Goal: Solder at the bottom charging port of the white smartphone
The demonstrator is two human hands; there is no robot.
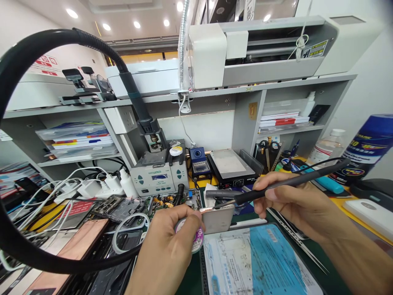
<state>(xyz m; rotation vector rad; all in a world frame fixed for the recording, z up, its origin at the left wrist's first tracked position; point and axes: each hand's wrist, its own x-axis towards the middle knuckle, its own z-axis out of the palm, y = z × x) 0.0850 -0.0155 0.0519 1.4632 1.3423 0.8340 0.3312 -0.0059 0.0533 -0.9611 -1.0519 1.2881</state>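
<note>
My left hand (173,235) is closed on a small round spool (198,242) with a purple and white label. A strip of copper desoldering braid (206,210) sticks out to the right of its fingertips. In my right hand (285,200) is a black soldering iron (252,196), gripped like a pen and pointing left. Its tip is at the braid; whether they touch, I cannot tell. Directly below the tip stands a light grey box (218,220). A blue and white work pad (267,258) lies in front of it, with metal tweezers (302,245) along the right side.
A thick black hose (92,268) loops across the left side. Phones (72,252) and circuit boards (123,209) crowd that side. Behind are a grey soldering station (159,180) and a flat heating plate (230,164). A blue spray can (365,151) and clear bottle (328,147) stand right.
</note>
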